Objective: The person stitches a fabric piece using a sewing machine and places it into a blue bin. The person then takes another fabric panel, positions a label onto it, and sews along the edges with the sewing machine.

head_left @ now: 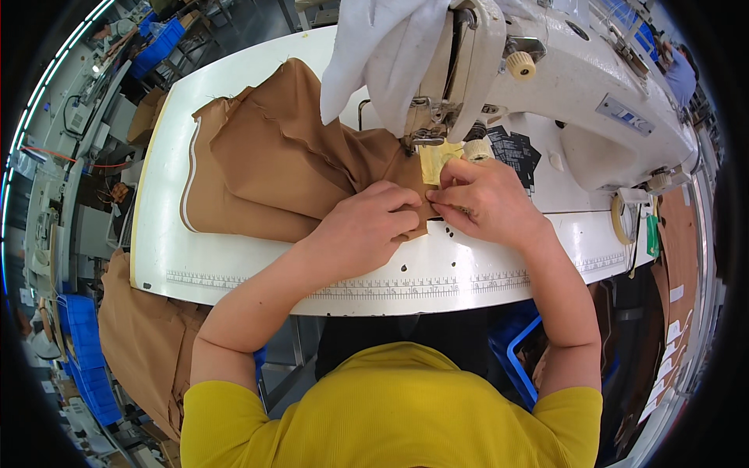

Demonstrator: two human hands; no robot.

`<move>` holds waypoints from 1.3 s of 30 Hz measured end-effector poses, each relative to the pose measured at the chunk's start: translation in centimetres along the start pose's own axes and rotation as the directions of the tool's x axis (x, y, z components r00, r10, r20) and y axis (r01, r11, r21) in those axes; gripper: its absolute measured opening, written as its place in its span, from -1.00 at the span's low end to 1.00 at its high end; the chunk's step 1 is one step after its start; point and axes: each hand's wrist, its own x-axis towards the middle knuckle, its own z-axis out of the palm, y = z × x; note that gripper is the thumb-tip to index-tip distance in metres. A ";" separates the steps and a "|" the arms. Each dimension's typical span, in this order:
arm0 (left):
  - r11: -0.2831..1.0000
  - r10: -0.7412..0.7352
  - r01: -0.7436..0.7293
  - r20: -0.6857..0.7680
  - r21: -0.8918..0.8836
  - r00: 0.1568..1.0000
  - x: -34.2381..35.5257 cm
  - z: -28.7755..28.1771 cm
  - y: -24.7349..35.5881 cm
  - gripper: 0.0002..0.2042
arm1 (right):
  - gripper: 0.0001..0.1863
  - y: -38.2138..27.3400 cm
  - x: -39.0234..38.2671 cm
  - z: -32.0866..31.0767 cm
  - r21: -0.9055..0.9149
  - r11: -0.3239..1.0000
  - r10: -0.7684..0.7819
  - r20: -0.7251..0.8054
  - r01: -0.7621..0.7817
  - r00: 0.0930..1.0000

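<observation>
A brown fabric piece (273, 164) lies bunched on the white sewing table, its right end running up to the presser foot (421, 139) of a white sewing machine (593, 93). On that right end rests my left hand (373, 222), fingers curled and gripping the cloth. My right hand (488, 201) pinches the fabric's right edge between thumb and fingers, just in front of the needle area. Yellow tape (438, 162) covers the plate beside the foot. A white strip (189, 171) runs along the cloth's left edge.
White cloth (382, 54) hangs over the machine head. Black printed labels (515, 156) lie right of the needle. A printed ruler (406, 288) follows the table's front edge. More brown fabric (148, 335) hangs at the left; a blue bin (519, 351) stands below the table.
</observation>
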 end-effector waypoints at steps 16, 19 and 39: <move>0.993 -0.077 0.072 0.054 0.091 0.996 -0.3 0.3 0.4 -0.65 | -0.70 -0.1 0.6 2.4 -0.128 0.984 0.111 -0.096 -0.123 0.989; 0.990 -0.044 0.039 0.030 0.133 0.999 -0.3 0.2 0.4 -0.64 | -0.63 -0.3 0.7 2.6 -0.179 0.972 0.140 -0.066 -0.149 0.988; 0.985 -0.008 0.006 0.009 0.172 1.000 -0.6 0.4 0.5 -0.61 | -0.59 0.1 0.2 2.1 -0.233 0.951 0.187 -0.083 -0.201 0.979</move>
